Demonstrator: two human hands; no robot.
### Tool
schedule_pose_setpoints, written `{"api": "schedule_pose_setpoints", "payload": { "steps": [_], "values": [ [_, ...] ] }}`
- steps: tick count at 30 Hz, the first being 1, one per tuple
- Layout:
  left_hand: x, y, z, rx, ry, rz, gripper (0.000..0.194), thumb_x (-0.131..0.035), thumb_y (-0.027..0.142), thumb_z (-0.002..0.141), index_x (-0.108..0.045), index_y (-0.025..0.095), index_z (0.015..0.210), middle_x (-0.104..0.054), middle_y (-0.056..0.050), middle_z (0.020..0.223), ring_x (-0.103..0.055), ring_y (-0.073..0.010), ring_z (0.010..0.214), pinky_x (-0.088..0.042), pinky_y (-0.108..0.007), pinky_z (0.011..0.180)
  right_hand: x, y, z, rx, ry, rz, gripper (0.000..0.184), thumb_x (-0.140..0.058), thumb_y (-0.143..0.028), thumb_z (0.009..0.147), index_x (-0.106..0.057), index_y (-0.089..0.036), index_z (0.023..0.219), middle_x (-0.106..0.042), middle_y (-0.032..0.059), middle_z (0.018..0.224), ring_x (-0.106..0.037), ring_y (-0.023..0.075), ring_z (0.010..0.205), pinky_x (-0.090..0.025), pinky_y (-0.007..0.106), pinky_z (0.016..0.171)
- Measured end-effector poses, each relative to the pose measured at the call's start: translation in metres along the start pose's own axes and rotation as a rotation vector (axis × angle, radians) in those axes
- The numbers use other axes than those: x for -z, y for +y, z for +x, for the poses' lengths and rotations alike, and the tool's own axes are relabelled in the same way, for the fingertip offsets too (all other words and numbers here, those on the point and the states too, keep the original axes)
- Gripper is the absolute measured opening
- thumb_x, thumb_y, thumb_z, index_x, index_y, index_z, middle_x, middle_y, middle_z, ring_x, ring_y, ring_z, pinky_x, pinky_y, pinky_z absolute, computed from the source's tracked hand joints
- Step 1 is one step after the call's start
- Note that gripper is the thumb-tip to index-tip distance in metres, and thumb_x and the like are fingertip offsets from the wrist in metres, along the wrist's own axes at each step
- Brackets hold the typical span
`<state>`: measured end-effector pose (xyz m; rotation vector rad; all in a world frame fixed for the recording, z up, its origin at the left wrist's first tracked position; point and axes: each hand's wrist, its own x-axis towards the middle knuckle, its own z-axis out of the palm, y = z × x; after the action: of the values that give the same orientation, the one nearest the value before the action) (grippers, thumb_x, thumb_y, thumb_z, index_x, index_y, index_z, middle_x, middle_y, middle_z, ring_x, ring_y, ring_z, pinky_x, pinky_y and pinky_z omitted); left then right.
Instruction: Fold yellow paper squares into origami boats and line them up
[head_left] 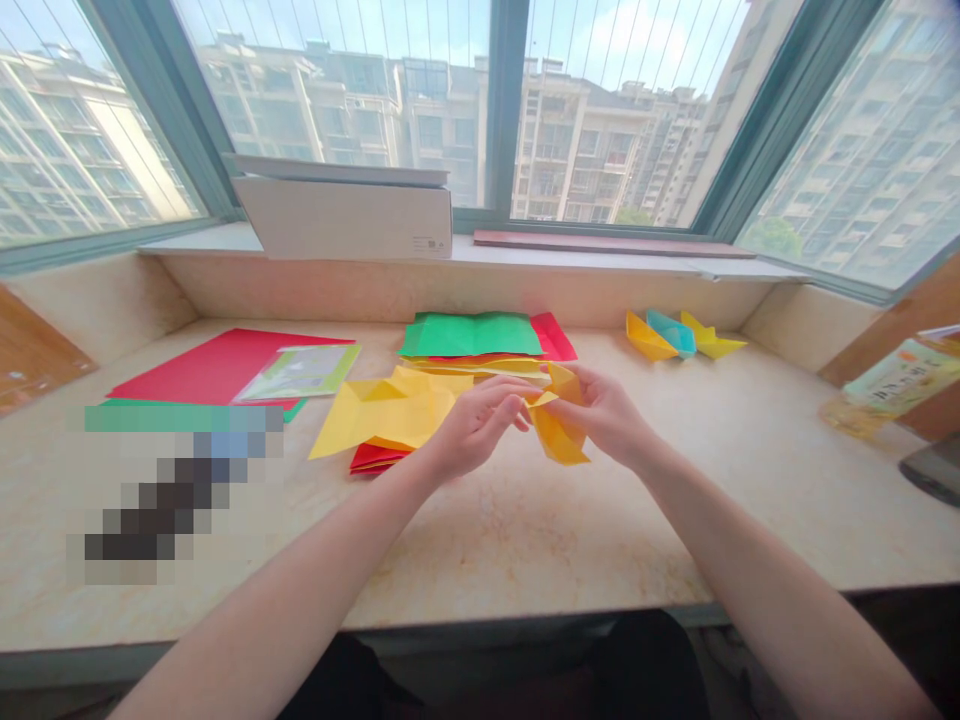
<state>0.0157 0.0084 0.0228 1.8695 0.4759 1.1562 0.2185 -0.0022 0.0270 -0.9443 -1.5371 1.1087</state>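
Observation:
A folded piece of orange-yellow paper [561, 432] is held up over the counter between my hands. My right hand [606, 412] grips its right side, thumb and fingers closed on it. From the left, my left hand [484, 420] pinches at a folded edge of the same paper with thumb and fingertips. Behind my left hand lies a creased yellow sheet [394, 408], on top of folded red paper [377, 458]. Farther back are a creased green sheet [474, 335], red paper [556, 338] and more yellow paper.
Folded paper boats stand at the back right: an orange one [649, 338], a blue one [673, 332] and a yellow one [709, 335]. Red sheets [217, 362] and a plastic packet [298, 373] lie left. A bottle [896, 385] is far right; a white box [349, 215] sits on the sill.

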Motion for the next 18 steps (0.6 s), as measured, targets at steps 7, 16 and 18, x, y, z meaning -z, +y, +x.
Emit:
{"api": "schedule_pose_setpoints", "payload": {
  "steps": [7,16,18],
  "values": [
    [0.009,0.006,0.001,0.098,-0.05,0.111,0.04,-0.053,0.046,0.092,-0.073,0.014,0.105,-0.068,-0.013,0.105,-0.066,-0.021,0.089,-0.057,-0.031,0.073,0.0,0.005,0.0,0.027,0.08,-0.109,0.05,-0.077,-0.036,0.076,-0.062,-0.023,0.122,-0.072,0.0077,0.107,-0.071,0.0237,0.091,-0.058,0.034,0.074],
    [0.008,-0.007,-0.003,0.055,-0.137,0.225,0.039,-0.061,0.032,0.088,-0.063,0.016,0.123,-0.073,-0.011,0.098,-0.07,-0.0183,0.08,-0.056,-0.03,0.073,0.009,-0.004,0.001,-0.161,-0.072,0.089,0.063,-0.078,-0.036,0.074,-0.054,-0.026,0.132,-0.073,0.0068,0.106,-0.072,0.019,0.077,-0.055,0.025,0.057],
    [0.007,-0.009,-0.002,0.017,-0.111,0.298,0.03,-0.063,0.032,0.088,-0.068,0.017,0.113,-0.073,-0.01,0.098,-0.069,-0.0179,0.079,-0.055,-0.029,0.072,0.008,-0.004,0.001,-0.144,-0.093,0.11,0.059,-0.078,-0.035,0.075,-0.056,-0.026,0.129,-0.072,0.007,0.111,-0.072,0.0197,0.084,-0.056,0.026,0.063]
  ]
}}
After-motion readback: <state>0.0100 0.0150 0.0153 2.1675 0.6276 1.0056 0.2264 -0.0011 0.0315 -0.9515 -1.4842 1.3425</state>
